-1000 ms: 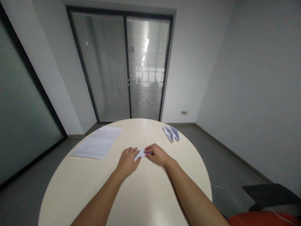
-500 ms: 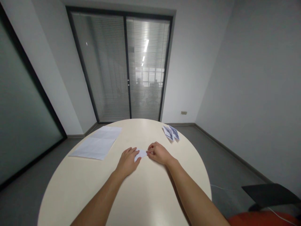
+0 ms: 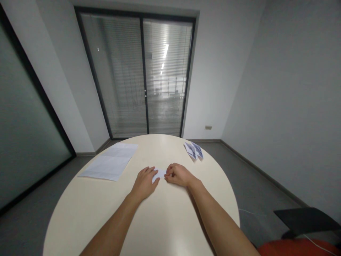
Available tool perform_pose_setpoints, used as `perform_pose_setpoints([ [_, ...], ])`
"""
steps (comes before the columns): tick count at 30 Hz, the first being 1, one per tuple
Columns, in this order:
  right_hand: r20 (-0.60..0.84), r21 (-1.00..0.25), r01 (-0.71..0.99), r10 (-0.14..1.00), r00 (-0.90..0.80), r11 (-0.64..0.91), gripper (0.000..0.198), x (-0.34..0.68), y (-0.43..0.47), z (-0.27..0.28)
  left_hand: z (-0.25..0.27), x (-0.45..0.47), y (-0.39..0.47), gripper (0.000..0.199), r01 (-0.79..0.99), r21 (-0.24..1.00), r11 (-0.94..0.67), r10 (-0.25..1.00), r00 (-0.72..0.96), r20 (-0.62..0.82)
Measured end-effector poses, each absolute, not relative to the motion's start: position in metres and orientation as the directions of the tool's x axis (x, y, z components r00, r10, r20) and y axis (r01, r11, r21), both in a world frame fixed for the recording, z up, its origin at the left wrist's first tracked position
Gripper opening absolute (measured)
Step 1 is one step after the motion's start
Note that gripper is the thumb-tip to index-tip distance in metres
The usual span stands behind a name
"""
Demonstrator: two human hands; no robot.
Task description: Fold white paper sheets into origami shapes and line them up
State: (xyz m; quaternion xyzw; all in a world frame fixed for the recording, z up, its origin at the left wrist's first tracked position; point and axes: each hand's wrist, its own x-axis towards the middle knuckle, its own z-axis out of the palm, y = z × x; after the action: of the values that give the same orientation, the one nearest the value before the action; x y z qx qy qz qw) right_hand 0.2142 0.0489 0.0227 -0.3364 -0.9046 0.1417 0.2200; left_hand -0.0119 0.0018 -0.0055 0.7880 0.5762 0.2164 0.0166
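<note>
A small piece of folded white paper (image 3: 160,173) lies on the round table between my hands, its left and right ends partly covered. My left hand (image 3: 145,181) rests over the left end, fingers extended and thumb apart, pressing the paper to the tabletop. At the other end, my right hand (image 3: 179,175) is closed, thumb and fingertips pinched together at the paper's right edge. The exact folds under the fingers are too small to make out.
The cream round table (image 3: 165,220) carries a large creased white sheet (image 3: 110,161) at the far left and folded papers with dark markings (image 3: 194,150) at the far right. A chair with a black part (image 3: 306,220) and red seat stands at lower right.
My right hand has shifted slightly left and its fingertips have turned inward along with the paper's right end, which now looks blunter. My left hand has stayed in place.
</note>
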Motion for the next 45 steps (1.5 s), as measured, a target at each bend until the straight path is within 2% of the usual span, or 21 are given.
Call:
perform_pose_setpoints([
  [5,0.320,-0.394,0.551,0.672,-0.668,0.735,0.013,0.217,0.050,0.023,-0.004,-0.012,0.001,0.038,0.900,0.265,-0.345,0.911,0.253,0.326],
  [14,0.329,-0.366,0.494,0.606,-0.724,0.789,0.018,0.203,0.043,0.022,-0.003,-0.008,0.002,0.038,0.901,0.255,-0.351,0.906,0.258,0.337],
  [24,0.295,-0.394,0.573,0.689,-0.662,0.719,0.016,0.216,0.052,0.020,-0.006,-0.012,0.002,0.038,0.902,0.250,-0.352,0.905,0.261,0.335],
  [36,0.355,-0.323,0.476,0.571,-0.740,0.818,0.017,0.202,0.045,0.017,-0.006,-0.010,0.003,0.038,0.897,0.239,-0.372,0.894,0.276,0.354],
  [45,0.303,-0.393,0.557,0.674,-0.674,0.732,0.018,0.213,0.052,0.017,-0.009,-0.014,0.003,0.035,0.884,0.258,-0.390,0.877,0.272,0.395],
])
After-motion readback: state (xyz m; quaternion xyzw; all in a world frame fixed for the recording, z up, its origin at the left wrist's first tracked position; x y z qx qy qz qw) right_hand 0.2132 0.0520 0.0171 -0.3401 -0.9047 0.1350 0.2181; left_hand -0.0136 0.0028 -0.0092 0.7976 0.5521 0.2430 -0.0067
